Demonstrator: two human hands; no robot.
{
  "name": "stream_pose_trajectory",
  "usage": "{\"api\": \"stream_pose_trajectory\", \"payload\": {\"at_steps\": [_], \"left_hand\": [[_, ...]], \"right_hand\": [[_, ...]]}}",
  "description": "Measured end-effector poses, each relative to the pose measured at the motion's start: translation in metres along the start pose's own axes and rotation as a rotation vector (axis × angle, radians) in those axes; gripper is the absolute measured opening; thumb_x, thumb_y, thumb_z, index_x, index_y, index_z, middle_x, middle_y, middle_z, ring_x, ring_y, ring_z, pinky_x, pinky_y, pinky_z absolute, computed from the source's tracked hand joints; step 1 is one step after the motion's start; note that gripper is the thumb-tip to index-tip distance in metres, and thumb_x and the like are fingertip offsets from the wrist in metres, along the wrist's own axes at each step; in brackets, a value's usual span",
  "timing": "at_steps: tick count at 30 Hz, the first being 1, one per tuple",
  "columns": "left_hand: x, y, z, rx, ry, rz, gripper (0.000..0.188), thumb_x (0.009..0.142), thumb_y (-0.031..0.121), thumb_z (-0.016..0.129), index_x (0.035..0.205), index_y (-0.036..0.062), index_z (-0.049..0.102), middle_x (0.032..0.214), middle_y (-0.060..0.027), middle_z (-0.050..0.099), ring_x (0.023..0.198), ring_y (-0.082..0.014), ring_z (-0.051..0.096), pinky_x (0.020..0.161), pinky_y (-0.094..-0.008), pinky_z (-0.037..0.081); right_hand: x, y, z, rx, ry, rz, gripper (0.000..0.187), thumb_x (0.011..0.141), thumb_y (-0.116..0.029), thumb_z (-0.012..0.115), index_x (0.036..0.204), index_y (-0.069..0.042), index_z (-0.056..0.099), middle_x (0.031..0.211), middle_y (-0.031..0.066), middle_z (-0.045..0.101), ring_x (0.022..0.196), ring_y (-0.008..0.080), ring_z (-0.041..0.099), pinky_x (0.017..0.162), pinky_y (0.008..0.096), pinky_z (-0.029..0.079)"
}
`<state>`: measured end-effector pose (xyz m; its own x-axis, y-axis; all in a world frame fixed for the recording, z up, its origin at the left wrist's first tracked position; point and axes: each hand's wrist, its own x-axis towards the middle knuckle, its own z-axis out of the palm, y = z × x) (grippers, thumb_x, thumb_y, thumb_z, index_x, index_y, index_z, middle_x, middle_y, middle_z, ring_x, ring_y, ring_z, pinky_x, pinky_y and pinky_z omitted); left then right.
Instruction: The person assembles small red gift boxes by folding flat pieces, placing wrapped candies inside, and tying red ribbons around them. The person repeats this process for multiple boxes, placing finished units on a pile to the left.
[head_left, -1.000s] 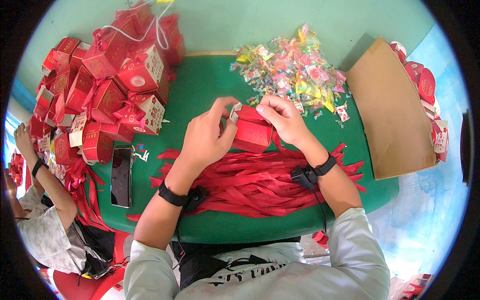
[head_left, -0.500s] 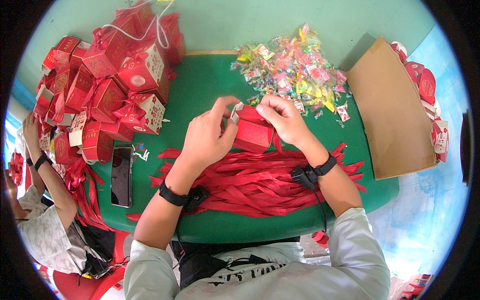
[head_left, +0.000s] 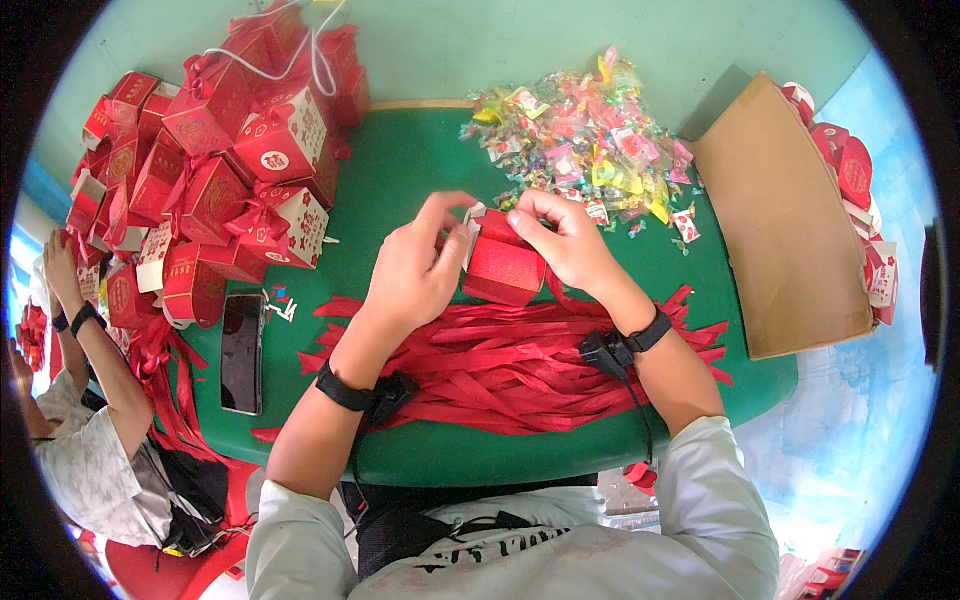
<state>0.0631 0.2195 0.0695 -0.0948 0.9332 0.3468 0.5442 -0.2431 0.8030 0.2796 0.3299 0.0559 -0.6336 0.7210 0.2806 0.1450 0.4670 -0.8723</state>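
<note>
A small red gift box (head_left: 503, 270) stands between my hands at the middle of the green table, its upper flaps between my fingers. My left hand (head_left: 413, 262) is closed on the box's left side, thumb and fingertips at the pale upper edge. On the other side my right hand (head_left: 562, 235) pinches the top flap, thumb laid over it. A red ribbon end shows under my right hand, beside the box. Just nearer to me lies a wide bundle of red ribbons (head_left: 500, 375) across the table. The box's inside is hidden.
Red gift boxes (head_left: 215, 195) are heaped at the left, with a white cable over them. A phone (head_left: 242, 353) lies near them. Wrapped candies (head_left: 590, 140) are piled at the back. A cardboard box (head_left: 785, 225) stands at the right. Another person's hand (head_left: 62, 268) is far left.
My fingers have shifted slightly on the box's upper flaps, and the left thumb has moved a little up. The box stays in nearly the same place.
</note>
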Motion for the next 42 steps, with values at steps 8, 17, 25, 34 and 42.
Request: {"api": "stream_pose_trajectory", "payload": {"at_steps": [8, 17, 25, 34, 42], "left_hand": [[0.002, -0.02, 0.005, -0.238, -0.014, -0.182, 0.034, 0.117, 0.028, 0.052, 0.136, 0.0032, 0.065, 0.088, -0.0127, 0.071, 0.073, -0.0204, 0.064, 0.073, -0.0389, 0.053], [-0.002, -0.006, 0.009, -0.048, -0.018, -0.19, 0.05, 0.103, 0.042, 0.075, 0.132, 0.0038, 0.064, 0.088, -0.0122, 0.071, 0.077, -0.0279, 0.069, 0.073, -0.043, 0.054], [-0.002, -0.006, 0.013, -0.053, -0.018, -0.139, 0.043, 0.101, 0.022, 0.076, 0.137, 0.0024, 0.062, 0.092, -0.0068, 0.072, 0.071, -0.0102, 0.059, 0.065, -0.0316, 0.048], [-0.002, -0.007, 0.013, -0.31, 0.065, -0.183, 0.028, 0.117, 0.024, 0.053, 0.115, -0.0004, 0.066, 0.085, -0.012, 0.063, 0.079, -0.018, 0.061, 0.077, -0.0365, 0.052], [0.001, -0.017, 0.014, -0.22, 0.01, -0.16, 0.027, 0.118, 0.022, 0.054, 0.109, -0.0022, 0.064, 0.081, -0.0134, 0.057, 0.076, -0.0169, 0.052, 0.073, -0.0369, 0.049]], "right_hand": [[-0.001, -0.007, 0.002, 0.013, -0.031, 0.018, 0.023, 0.108, -0.02, 0.072, 0.095, -0.003, 0.066, 0.082, -0.0043, 0.061, 0.082, 0.0049, 0.053, 0.072, 0.0285, 0.046], [-0.002, -0.006, 0.0, 0.023, -0.048, 0.04, 0.02, 0.104, -0.016, 0.075, 0.092, -0.003, 0.067, 0.081, -0.0057, 0.06, 0.08, 0.0035, 0.053, 0.07, 0.0276, 0.047], [0.0, -0.004, 0.001, 0.023, -0.067, 0.032, 0.023, 0.108, -0.021, 0.073, 0.094, -0.003, 0.069, 0.081, -0.0052, 0.062, 0.08, 0.0031, 0.054, 0.07, 0.028, 0.047], [-0.003, -0.007, 0.006, 0.043, -0.032, 0.014, 0.023, 0.11, -0.023, 0.072, 0.098, -0.002, 0.072, 0.083, -0.0035, 0.067, 0.08, 0.0035, 0.058, 0.071, 0.0281, 0.05], [-0.003, -0.003, 0.007, 0.103, -0.052, 0.007, 0.023, 0.111, -0.023, 0.071, 0.102, -0.002, 0.072, 0.086, -0.0042, 0.068, 0.082, 0.0033, 0.059, 0.073, 0.0274, 0.051]]}}
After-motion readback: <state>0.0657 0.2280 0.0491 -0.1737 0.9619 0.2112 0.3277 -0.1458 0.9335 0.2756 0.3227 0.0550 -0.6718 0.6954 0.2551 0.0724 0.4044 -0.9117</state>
